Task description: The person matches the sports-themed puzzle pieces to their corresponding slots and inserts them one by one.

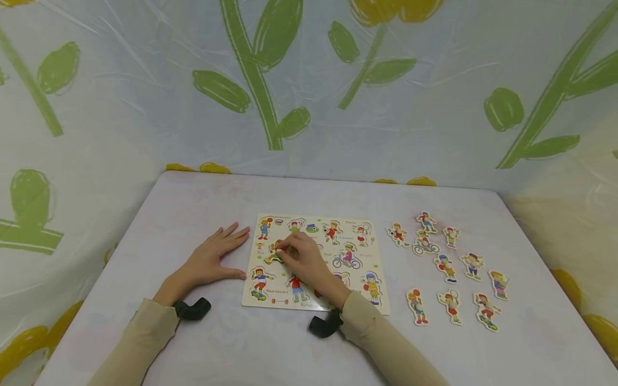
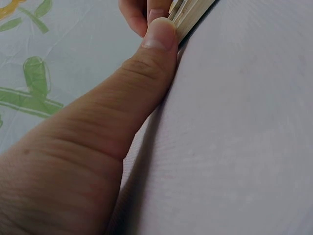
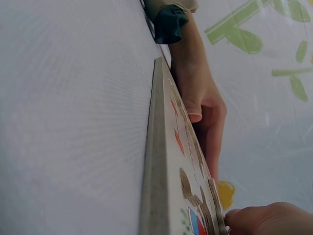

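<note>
A flat wooden puzzle board [image 1: 315, 217] printed with children playing sports lies on the table. My right hand [image 1: 309, 262] is over its left part, with thumb and fingertips pinching a small figure piece [image 1: 274, 259] at the board's surface. Part of that piece is hidden by the fingers. On the table beside the board's left edge rests my left hand [image 1: 212, 257], fingers spread. Its thumb [image 2: 159, 36] touches or nearly touches the board's side. The right wrist view shows the board's edge [image 3: 156, 161] and my right fingers at a raised piece [image 3: 215, 205].
Several loose figure pieces lie right of the board, among them a cyclist [image 1: 426, 244], a skateboarder [image 1: 487, 312] and a basketball player [image 1: 417, 307]. A pale cloth covers the table [image 1: 203, 354]. Behind it hangs a flower-patterned sheet [image 1: 159, 80].
</note>
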The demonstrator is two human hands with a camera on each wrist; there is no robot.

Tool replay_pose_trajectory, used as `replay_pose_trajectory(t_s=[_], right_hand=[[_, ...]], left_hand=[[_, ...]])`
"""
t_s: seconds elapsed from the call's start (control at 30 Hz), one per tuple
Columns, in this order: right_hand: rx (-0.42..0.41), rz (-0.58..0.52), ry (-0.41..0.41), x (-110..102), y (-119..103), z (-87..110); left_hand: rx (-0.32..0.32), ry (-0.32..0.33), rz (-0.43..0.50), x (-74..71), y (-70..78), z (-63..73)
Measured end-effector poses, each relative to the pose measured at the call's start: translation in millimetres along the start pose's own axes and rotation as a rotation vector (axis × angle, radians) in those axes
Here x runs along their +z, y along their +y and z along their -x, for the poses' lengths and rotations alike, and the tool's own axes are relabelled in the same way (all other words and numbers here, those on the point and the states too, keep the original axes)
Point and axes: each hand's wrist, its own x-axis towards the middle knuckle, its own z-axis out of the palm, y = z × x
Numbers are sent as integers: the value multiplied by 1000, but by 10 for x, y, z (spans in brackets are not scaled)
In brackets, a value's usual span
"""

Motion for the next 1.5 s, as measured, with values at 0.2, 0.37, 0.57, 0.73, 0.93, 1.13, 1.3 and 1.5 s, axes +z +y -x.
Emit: replay_pose_trajectory(t_s=[0.2,0.37,0.57,0.73,0.93,1.13,1.3,1.5], right_hand=[[11,27,-37,13,4,0],[20,37,-49,13,17,-1],[24,25,-59,0,17,1],[25,32,-66,-3,19,0],[17,37,-69,2,39,4],[5,40,-67,2,39,2],[25,24,-74,-8,20,-3],[45,-4,-112,-47,-11,-19]], left_hand=[[-1,2,3,1,-2,8],[-2,6,8,-1,5,1],[-8,-4,0,4,-1,-5],[-9,-5,10,3,4,-6],[-4,-5,3,1,3,-13],[-7,-13,-1,-1,-6,-14],[-2,-9,-1,0,-9,-14],[0,-11,6,2,-13,-23]])
